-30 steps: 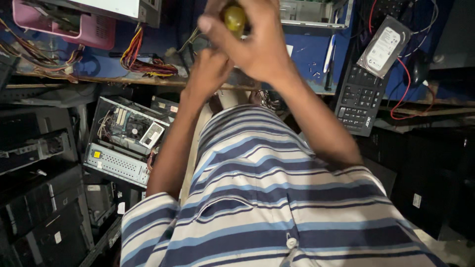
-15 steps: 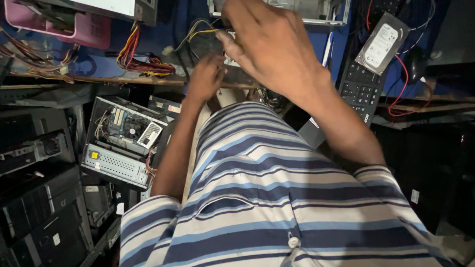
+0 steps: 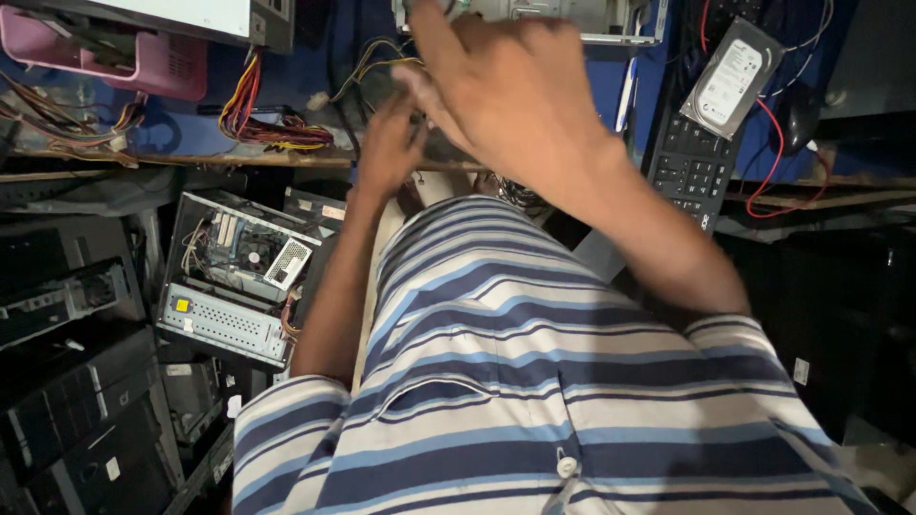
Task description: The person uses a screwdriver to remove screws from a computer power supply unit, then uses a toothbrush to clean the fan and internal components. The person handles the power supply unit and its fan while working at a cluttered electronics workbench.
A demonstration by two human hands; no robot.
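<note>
Two hands are up near the edge of the blue bench (image 3: 143, 129) in front of me. My right hand (image 3: 506, 91) is raised high, close to the camera, with its back toward me. Its fingers are bent a little and spread, and I cannot tell if they hold anything. My left hand (image 3: 386, 143) sits lower, at the bench edge, with fingers curled against a dark part there. I cannot tell if it grips that part or just touches it. Both hands are near the bunch of yellow and black wires (image 3: 377, 67) that hangs from the grey computer case (image 3: 572, 19) at the top.

A hard drive (image 3: 733, 78) lies on a black keyboard (image 3: 689, 157) to the right, well apart from my hands. A red cable (image 3: 763, 162) loops just beside them. A pink tray (image 3: 114, 52) sits far left on the bench. Below the bench, an open computer case (image 3: 239, 272) shows its boards and wires. My striped shirt (image 3: 534, 381) fills the bottom.
</note>
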